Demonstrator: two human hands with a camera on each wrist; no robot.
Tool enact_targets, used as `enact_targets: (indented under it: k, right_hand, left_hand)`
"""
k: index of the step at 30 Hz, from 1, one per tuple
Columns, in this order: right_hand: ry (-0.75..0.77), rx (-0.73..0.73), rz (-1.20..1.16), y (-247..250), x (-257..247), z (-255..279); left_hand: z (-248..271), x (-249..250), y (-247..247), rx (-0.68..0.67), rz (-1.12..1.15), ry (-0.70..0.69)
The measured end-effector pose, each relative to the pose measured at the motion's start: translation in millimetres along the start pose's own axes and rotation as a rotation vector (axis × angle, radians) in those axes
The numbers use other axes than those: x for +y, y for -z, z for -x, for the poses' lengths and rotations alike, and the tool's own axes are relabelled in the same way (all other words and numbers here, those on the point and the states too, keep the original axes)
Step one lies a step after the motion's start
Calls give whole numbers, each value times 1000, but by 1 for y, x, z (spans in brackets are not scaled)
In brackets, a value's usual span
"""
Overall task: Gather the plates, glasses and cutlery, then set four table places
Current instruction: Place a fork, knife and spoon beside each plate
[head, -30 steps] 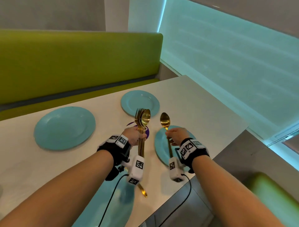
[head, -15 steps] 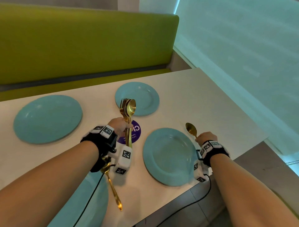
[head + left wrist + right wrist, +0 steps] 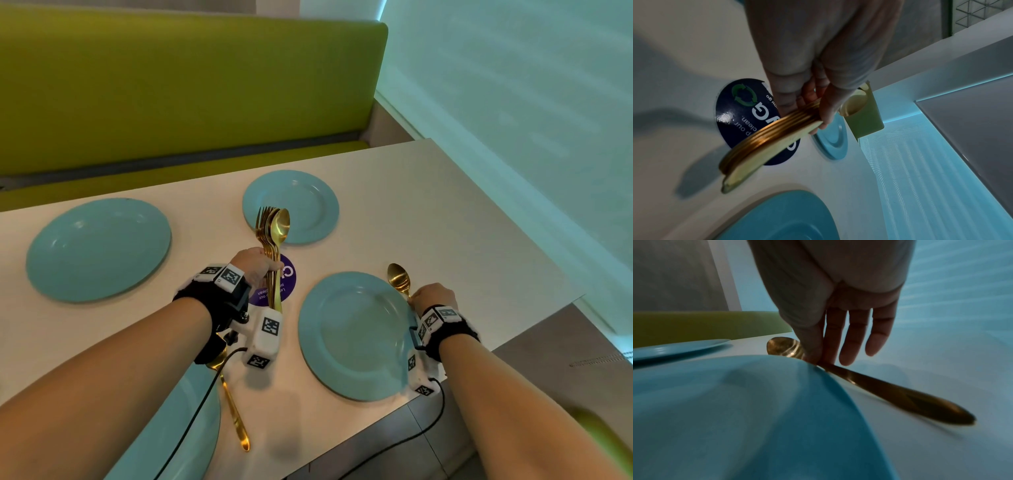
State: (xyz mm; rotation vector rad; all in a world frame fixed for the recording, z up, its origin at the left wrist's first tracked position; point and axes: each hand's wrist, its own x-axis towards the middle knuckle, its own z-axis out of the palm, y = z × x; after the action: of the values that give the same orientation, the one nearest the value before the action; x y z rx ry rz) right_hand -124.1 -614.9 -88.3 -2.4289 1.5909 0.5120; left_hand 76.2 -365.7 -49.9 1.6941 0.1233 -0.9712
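Left hand: my left hand (image 3: pixel 255 265) is clenched around a bundle of gold cutlery (image 3: pixel 274 236), held upright; the fork tines and spoon bowls rise above my fingers (image 3: pixel 789 99) and the handles run down below them.
Left-wrist view: the stacked handles of the cutlery (image 3: pixel 764 144) cross under my thumb, above a round purple sticker (image 3: pixel 740 116) on the table.
Right hand: my right hand (image 3: pixel 432 296) pinches the neck of 1 gold spoon (image 3: pixel 399 278) between thumb and first finger; the other fingers (image 3: pixel 877 337) hang straight and loose.
Spoon: its bowl points away past my fingertips; its handle (image 3: pixel 900 394) runs back toward my wrist, just beside the right rim of the nearest plate (image 3: pixel 352 335). I cannot tell whether the spoon rests fully on the table.
Plates: 4 blue plates show in the head view. The nearest plate lies just left of my right fingers; 1 (image 3: pixel 308 195) lies beyond my left fingers, behind the cutlery tips; 1 (image 3: pixel 97 248) lies well to the left of my left hand; 1 (image 3: pixel 191 428) is partly hidden under my left forearm.
Loose piece: 1 gold handle (image 3: pixel 236 421) lies on the table below my left wrist, beside that hidden plate.
Table: white top (image 3: pixel 428 212), with a green bench (image 3: pixel 171 96) along its far edge.
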Motion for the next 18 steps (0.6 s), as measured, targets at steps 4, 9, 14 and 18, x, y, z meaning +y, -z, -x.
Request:
enact_targets:
  k: [4,9,14,18]
  right_hand:
    - [-28,20,-59,-5,0,-2]
    - [-38,42,-94,-9,0,-6]
    - [-68,36,-141,-9,0,-6]
    - [-80,32,-155,-6,-3,-2]
  left_hand:
    - [2,0,-4,-12,-5,-11]
    - [2,-3,-7,-15,-8,-10]
    - [2,-7,-6,-26,-12,1]
    - [4,-8,-3,-28,-16,17]
